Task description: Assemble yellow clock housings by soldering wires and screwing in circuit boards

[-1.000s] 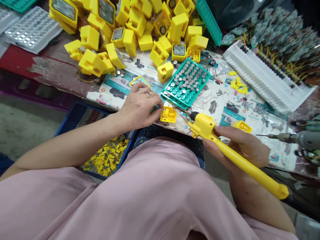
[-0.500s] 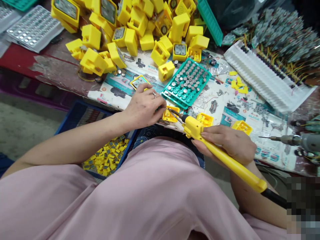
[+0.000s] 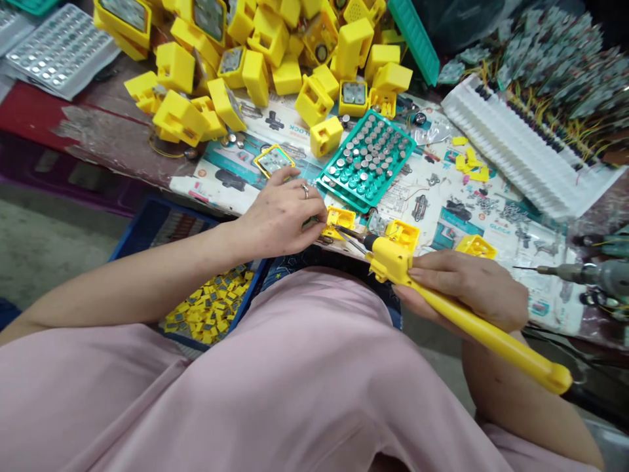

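Head view, looking down over a pink lap at the near edge of a cluttered bench. The right hand [image 3: 466, 285] is wrapped around a yellow soldering iron [image 3: 462, 314], fingers closed on the handle just behind its blocky front end. The iron's long axis runs on a slant: its butt sits low at the right, out over the person's thigh, and its dark metal tip [image 3: 350, 235] points up and to the left, toward the bench edge. That tip ends at a small yellow housing [image 3: 340, 219] lying on the printed paper [image 3: 432, 196] at the front of the bench; whether it actually touches I cannot tell.

The left hand [image 3: 282, 216] rests on the bench just left of that housing, fingers curled together, fingertips pinched against its left side with something greenish between them. A ring shows on one finger.

Just behind the housing lies a green tray [image 3: 366, 160] of button cells, tilted on a diagonal. Another small yellow part [image 3: 403, 234] sits right beside the iron's front block, and one more [image 3: 476, 246] lies near the right hand's knuckles. A heap of yellow cases [image 3: 255, 59] fills the back of the bench, a white rack [image 3: 515, 151] with wired boards stands at the right, and a blue crate [image 3: 147, 229] of small yellow pieces sits below the left forearm.
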{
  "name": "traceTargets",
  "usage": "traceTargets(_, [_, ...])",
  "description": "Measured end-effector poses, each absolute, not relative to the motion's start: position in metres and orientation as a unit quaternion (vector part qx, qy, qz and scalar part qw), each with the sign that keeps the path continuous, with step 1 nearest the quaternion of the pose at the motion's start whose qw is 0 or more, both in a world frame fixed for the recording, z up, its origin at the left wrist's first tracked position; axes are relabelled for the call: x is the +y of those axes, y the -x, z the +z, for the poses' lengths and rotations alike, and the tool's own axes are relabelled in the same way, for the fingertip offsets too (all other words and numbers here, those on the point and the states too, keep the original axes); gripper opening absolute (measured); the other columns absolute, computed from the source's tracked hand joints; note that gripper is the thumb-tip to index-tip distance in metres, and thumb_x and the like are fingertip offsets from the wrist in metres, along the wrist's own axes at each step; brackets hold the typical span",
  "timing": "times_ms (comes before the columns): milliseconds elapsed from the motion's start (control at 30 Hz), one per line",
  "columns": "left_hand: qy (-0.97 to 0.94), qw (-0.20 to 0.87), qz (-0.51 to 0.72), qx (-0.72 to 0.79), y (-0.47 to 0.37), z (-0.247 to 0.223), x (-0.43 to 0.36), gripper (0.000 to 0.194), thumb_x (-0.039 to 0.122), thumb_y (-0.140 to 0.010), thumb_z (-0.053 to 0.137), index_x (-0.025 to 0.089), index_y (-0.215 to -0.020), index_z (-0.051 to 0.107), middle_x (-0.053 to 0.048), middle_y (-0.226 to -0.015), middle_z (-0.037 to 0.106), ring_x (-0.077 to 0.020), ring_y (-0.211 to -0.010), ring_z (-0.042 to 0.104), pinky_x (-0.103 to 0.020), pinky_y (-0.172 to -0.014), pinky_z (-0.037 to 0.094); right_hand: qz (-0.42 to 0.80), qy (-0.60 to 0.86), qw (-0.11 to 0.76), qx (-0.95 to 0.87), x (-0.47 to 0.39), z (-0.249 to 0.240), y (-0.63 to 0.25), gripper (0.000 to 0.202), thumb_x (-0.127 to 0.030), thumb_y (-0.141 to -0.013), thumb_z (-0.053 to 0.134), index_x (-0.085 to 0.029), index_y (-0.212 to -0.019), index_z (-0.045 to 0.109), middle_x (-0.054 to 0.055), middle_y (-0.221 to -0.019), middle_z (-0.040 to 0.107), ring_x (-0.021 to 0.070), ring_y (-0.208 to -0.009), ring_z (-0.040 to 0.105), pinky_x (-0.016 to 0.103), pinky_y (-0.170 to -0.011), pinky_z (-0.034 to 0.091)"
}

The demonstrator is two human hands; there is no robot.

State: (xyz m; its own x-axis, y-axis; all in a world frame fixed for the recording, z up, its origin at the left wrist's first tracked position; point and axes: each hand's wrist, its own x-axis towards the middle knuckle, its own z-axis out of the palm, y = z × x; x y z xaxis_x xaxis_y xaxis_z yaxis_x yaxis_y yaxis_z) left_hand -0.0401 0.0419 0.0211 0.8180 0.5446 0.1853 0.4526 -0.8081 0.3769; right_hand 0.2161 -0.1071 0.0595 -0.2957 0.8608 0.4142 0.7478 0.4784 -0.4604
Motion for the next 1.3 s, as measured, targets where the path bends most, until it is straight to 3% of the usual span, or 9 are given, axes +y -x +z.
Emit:
traceTargets(133, [-0.947,0.143,0.141,0.249,0.038,0.022,0.043,0.023,0.03,-0.089,0.049,0.022,-0.075,0.065,-0.001,-0.08,0.07,-0.0212,-0.086,0.065,-0.051,-0.11,0.039,0.052,0.423,0.343,-0.837,-0.1,0.062,-0.215,0.011,-0.026,-0.093,0.068,-0.016,-0.088,0.066,0.006,-0.075,0.075,0.01,-0.072,0.074,0.016,-0.071,0.06])
traceTargets(333, [-0.957,0.119,0.113,0.238,0.034,0.025,0.046,0.02,0.029,-0.087,0.049,0.023,-0.074,0.063,0.0,-0.079,0.068,-0.0213,-0.086,0.064,-0.052,-0.109,0.041,0.008,0.397,0.338,-0.853,-0.092,0.066,-0.213,0.019,-0.024,-0.08,0.081,-0.021,-0.088,0.064,0.0,-0.076,0.076,0.0109,-0.065,0.073,0.018,-0.061,0.061])
traceTargets(500, [-0.96,0.119,0.095,0.236,0.03,0.028,0.047,0.02,0.028,-0.086,0.05,0.023,-0.071,0.062,0.0,-0.078,0.067,-0.0215,-0.086,0.063,-0.053,-0.111,0.039,0.035,0.41,0.298,-0.861,-0.101,0.075,-0.222,0.009,-0.029,-0.091,0.07,-0.022,-0.089,0.065,0.002,-0.082,0.077,0.0106,-0.074,0.074,0.021,-0.071,0.062])
traceTargets(600, [-0.96,0.123,0.09,0.234,0.03,0.028,0.047,0.019,0.028,-0.085,0.05,0.023,-0.07,0.061,0.0,-0.077,0.066,-0.022,-0.086,0.063,-0.053,-0.109,0.039,0.061,0.466,0.286,-0.835,-0.107,0.073,-0.228,0.023,-0.037,-0.1,0.054,-0.022,-0.086,0.066,0.004,-0.08,0.076,0.0095,-0.077,0.074,0.021,-0.073,0.061])
traceTargets(733, [-0.971,0.066,0.071,0.22,0.03,0.027,0.048,0.021,0.027,-0.086,0.048,0.023,-0.071,0.062,0.0,-0.08,0.069,-0.0214,-0.083,0.062,-0.051,-0.105,0.042,0.066,0.468,0.293,-0.831,-0.107,0.067,-0.227,0.025,-0.038,-0.1,0.055,-0.023,-0.083,0.065,0.003,-0.075,0.075,0.01,-0.071,0.074,0.019,-0.068,0.061])
traceTargets(833, [-0.976,0.036,0.076,0.203,0.031,0.028,0.047,0.02,0.026,-0.087,0.05,0.022,-0.073,0.064,0.0,-0.081,0.071,-0.0205,-0.082,0.062,-0.048,-0.103,0.042,0.023,0.485,0.333,-0.809,-0.106,0.064,-0.223,0.01,-0.033,-0.093,0.067,-0.023,-0.092,0.065,0.002,-0.076,0.076,0.0129,-0.066,0.074,0.02,-0.059,0.059])
traceTargets(1000, [-0.974,0.058,0.103,0.191,0.035,0.029,0.044,0.014,0.024,-0.086,0.053,0.02,-0.08,0.065,-0.003,-0.083,0.071,-0.0201,-0.082,0.063,-0.043,-0.099,0.041,-0.068,0.532,0.392,-0.747,-0.107,0.053,-0.221,0.043,-0.021,-0.077,0.081,-0.022,-0.117,0.068,0.003,-0.082,0.078,0.0181,-0.063,0.075,0.022,-0.054,0.06])
traceTargets(1133, [-0.959,0.067,0.171,0.214,0.046,0.023,0.039,0.011,0.027,-0.088,0.057,0.019,-0.092,0.065,-0.006,-0.098,0.073,-0.0213,-0.091,0.063,-0.04,-0.095,0.043,-0.073,0.551,0.405,-0.726,-0.109,0.048,-0.218,0.042,-0.023,-0.08,0.078,-0.028,-0.121,0.068,-0.002,-0.082,0.078,0.0164,-0.062,0.074,0.022,-0.054,0.06])
traceTargets(1300, [-0.946,0.06,0.241,0.207,0.054,0.01,0.037,0.012,0.021,-0.094,0.055,0.022,-0.086,0.064,0.0,-0.097,0.076,-0.0175,-0.089,0.065,-0.04,-0.097,0.04,-0.064,0.559,0.416,-0.715,-0.108,0.054,-0.211,0.039,-0.02,-0.081,0.078,-0.028,-0.118,0.068,-0.003,-0.08,0.078,0.0158,-0.059,0.072,0.024,-0.055,0.06])
